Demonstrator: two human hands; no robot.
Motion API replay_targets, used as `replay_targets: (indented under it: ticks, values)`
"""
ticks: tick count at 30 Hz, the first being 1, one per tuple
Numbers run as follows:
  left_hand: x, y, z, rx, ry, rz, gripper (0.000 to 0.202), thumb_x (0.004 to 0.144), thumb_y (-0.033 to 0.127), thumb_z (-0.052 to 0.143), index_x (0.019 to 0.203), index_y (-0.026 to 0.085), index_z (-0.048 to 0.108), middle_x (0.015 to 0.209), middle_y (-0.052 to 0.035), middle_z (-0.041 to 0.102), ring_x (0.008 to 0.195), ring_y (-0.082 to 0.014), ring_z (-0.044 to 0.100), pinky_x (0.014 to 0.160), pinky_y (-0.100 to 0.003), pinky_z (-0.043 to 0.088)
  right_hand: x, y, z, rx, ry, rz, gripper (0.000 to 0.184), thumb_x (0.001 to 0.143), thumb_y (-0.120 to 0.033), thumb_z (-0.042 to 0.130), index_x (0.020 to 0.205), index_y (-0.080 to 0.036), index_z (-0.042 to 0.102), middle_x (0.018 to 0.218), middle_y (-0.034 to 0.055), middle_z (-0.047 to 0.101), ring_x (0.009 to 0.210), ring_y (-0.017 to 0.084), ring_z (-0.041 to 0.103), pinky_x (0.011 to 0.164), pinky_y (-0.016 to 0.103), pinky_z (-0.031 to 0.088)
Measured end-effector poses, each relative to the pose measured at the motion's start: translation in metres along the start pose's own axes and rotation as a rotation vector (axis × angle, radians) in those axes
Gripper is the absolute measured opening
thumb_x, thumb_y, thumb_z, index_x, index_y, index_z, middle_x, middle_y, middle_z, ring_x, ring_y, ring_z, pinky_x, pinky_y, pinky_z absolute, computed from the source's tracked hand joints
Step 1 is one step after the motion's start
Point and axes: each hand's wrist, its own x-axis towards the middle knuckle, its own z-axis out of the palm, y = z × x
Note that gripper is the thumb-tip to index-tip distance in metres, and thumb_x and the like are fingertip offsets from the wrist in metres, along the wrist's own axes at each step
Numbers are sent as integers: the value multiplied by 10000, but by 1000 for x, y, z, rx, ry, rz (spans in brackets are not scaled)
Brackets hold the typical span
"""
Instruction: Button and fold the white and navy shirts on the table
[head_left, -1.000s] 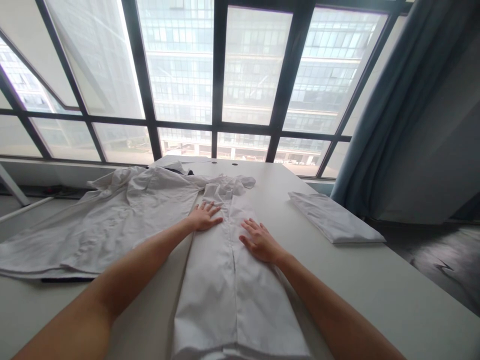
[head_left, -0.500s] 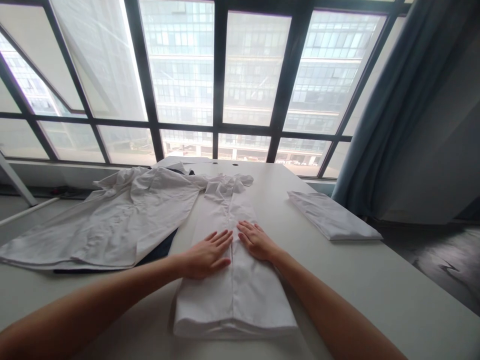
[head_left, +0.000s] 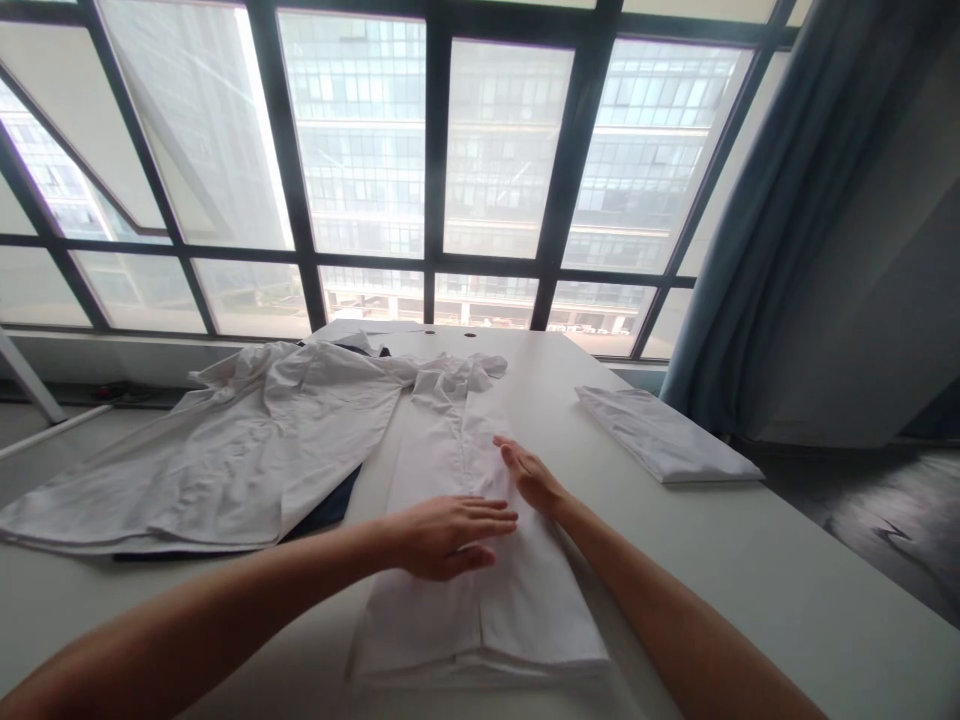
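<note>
across the middle of a long white table [head_left: 757, 560], a white shirt [head_left: 480, 625] lies lengthwise, pointing away from the person, folded into a long narrow strip with layered edges at the near end. a crumpled collar area [head_left: 450, 378] sits toward the table's far edge. on the table's left side, a wide, rumpled white cloth panel [head_left: 225, 460] spreads out and meets the strip near that collar; whether the two are one garment is hard to tell. a dark cloth [head_left: 326, 508] shows beneath the panel's edge.

both bare hands are open, apart but close together, over the middle of the strip, and neither grips anything. the left hand [head_left: 450, 537] lies flat across the strip, its fingers pointing right. the right hand [head_left: 531, 478] stands on its edge at the strip's right side, its fingers pointing left toward the other hand.

on the table's right side, a folded white bundle [head_left: 664, 435] lies well apart from the hands. beyond the far edge of the table are tall windows [head_left: 502, 150], with a blue curtain [head_left: 750, 220] to the right.
</note>
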Motion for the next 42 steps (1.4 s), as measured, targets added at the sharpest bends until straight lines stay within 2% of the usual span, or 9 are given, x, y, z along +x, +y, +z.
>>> replay_targets:
  ticks: [3, 8, 14, 20, 23, 26, 30, 34, 42]
  values:
    - [30, -34, -1, 125, -20, -72, 532, 1011, 369, 410, 1457, 81, 446, 1521, -164, 406, 1449, -273, 318, 1202, -411, 247, 4, 12, -13, 146, 100, 54, 931, 870, -817, 173, 1421, -150, 516, 1438, 145, 536, 1366, 275, 452, 1182, 454, 273]
    - [62, -49, 14, 150, -94, -20, 633, 1004, 437, 422, 1504, 54, 357, 1560, -171, 337, 1479, -263, 240, 1220, -399, 171, 2, 27, -29, 298, -60, 145, 1012, 813, -874, 189, 1445, -144, 492, 1383, 166, 583, 1343, 312, 475, 1162, 499, 276]
    - [61, -1, 34, 35, -155, 107, 712, 997, 488, 360, 1541, 38, 265, 1601, -167, 233, 1500, -240, 158, 1229, -365, 104, 1, 26, -37, 183, -104, 95, 889, 847, -837, 229, 1272, -191, 669, 1474, 93, 500, 1424, 299, 361, 1213, 473, 147]
    - [54, 67, 51, -137, -199, 213, 657, 999, 436, 329, 1534, 56, 300, 1580, -150, 293, 1486, -231, 214, 1231, -384, 118, -1, 23, -30, 151, -97, 96, 873, 847, -823, 318, 1275, -147, 667, 1403, 131, 570, 1359, 325, 457, 1190, 483, 239]
    - [44, 80, 47, -221, -192, 240, 647, 1007, 428, 317, 1540, 63, 291, 1582, -136, 287, 1479, -224, 231, 1227, -371, 156, -1, 26, -26, 115, -44, 66, 718, 905, -721, 381, 1232, -165, 696, 1335, 129, 628, 1303, 333, 520, 1151, 508, 312]
    - [16, 56, 25, -193, -90, 155, 580, 991, 371, 408, 1524, 151, 353, 1560, -81, 361, 1463, -218, 284, 1219, -390, 208, 1, 32, -29, 37, 39, 5, 509, 948, -522, 447, 1215, -171, 701, 1288, 125, 661, 1247, 311, 574, 1113, 483, 376]
    - [-47, -24, -11, 100, 187, -276, 431, 939, 170, 429, 1334, 207, 597, 1401, -80, 578, 1382, -218, 441, 1183, -430, 308, 5, 41, -41, -137, 98, 51, 402, 856, -275, 554, 1214, -158, 694, 1294, 137, 655, 1236, 295, 582, 1111, 444, 386]
    - [-95, -83, -24, 238, 281, -565, 501, 823, 58, 475, 1285, 167, 636, 1387, -92, 589, 1355, -219, 472, 1160, -404, 361, 7, 41, -46, -186, 84, 76, 457, 763, -152, 563, 1200, -150, 697, 1288, 132, 659, 1224, 265, 584, 1124, 405, 370]
    - [-90, -66, -23, 61, 120, -428, 591, 768, 87, 592, 1343, 222, 595, 1481, -65, 493, 1423, -262, 371, 1180, -428, 294, -9, 18, -62, -67, -230, -6, 604, 643, -262, 753, 1242, -215, 692, 1444, 122, 530, 1312, 314, 507, 1146, 453, 333]
